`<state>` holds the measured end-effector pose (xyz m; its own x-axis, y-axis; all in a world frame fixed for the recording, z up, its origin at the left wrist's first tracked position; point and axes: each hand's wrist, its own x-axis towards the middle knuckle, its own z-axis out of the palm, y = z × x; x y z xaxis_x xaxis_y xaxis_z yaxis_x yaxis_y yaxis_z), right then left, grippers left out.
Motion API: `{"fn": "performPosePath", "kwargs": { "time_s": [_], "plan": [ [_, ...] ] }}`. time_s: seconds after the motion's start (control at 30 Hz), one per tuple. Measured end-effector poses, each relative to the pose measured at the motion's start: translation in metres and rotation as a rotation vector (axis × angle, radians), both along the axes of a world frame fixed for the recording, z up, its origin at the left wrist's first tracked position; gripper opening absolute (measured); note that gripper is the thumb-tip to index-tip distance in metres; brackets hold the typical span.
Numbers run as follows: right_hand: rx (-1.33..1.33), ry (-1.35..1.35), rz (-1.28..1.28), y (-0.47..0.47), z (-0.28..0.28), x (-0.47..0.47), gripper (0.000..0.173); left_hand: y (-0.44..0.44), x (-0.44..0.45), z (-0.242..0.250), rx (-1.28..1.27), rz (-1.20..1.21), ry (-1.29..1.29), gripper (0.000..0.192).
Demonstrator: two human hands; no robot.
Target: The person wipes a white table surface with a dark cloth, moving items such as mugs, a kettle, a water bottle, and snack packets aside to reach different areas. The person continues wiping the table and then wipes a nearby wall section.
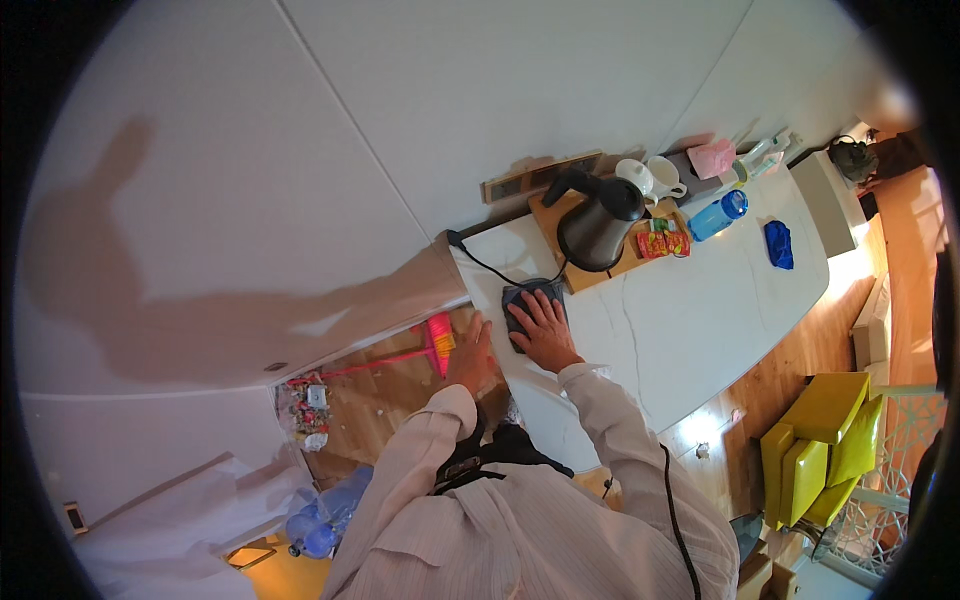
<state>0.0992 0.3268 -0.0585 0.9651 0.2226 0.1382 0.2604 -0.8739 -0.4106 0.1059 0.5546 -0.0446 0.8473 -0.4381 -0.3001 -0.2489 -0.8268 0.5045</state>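
My right hand (545, 330) lies flat, fingers spread, on a dark grey folded cloth (517, 319) at the left end of a white marble-patterned table (667, 330). Just off the table's left edge hovers my left hand (474, 358), its fingers partly extended and nothing seen in it. Behind the cloth, a dark electric kettle (596, 232) stands on a wooden board (589, 281). A black power cord (484, 264) runs close past the cloth's far edge. Red food packets (662, 244) rest on the board beside the kettle.
White cups (664, 177), a blue bottle (718, 216) and a blue bundle (778, 244) stand or lie farther right. A pink broom (439, 345) and a litter pile (309, 409) are on the wood floor at left. A yellow-green armchair (806, 465) is at right. Part of another person (896, 161) shows at far right.
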Motion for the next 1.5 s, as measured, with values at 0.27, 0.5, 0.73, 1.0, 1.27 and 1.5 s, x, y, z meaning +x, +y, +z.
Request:
{"fn": "performPosePath", "kwargs": {
  "time_s": [0.27, 0.5, 0.73, 1.0, 1.27, 1.5],
  "plan": [
    [-0.015, -0.065, -0.187, 0.02, -0.012, 0.034, 0.063, -0.007, 0.0, 0.015, 0.033, -0.1, 0.029, 0.105],
    [-0.025, 0.056, 0.039, 0.004, 0.002, 0.001, 0.063, 0.005, 0.001, -0.007, -0.018, -0.064, 0.088, 0.124],
    [-0.031, 0.014, -0.089, -0.006, 0.002, 0.012, 0.065, 0.002, -0.003, 0.003, 0.058, -0.117, -0.021, 0.115],
    [-0.016, -0.002, -0.001, 0.016, -0.004, 0.015, 0.064, 0.003, 0.001, 0.0, 0.049, -0.111, -0.005, 0.113],
    [-0.019, 0.093, -0.058, -0.01, 0.007, -0.041, 0.066, -0.002, 0.005, 0.003, 0.036, -0.073, 0.063, 0.12],
    [-0.023, 0.119, 0.11, -0.003, 0.014, -0.065, 0.063, 0.012, 0.007, -0.017, -0.13, -0.113, 0.018, 0.101]
  ]
}}
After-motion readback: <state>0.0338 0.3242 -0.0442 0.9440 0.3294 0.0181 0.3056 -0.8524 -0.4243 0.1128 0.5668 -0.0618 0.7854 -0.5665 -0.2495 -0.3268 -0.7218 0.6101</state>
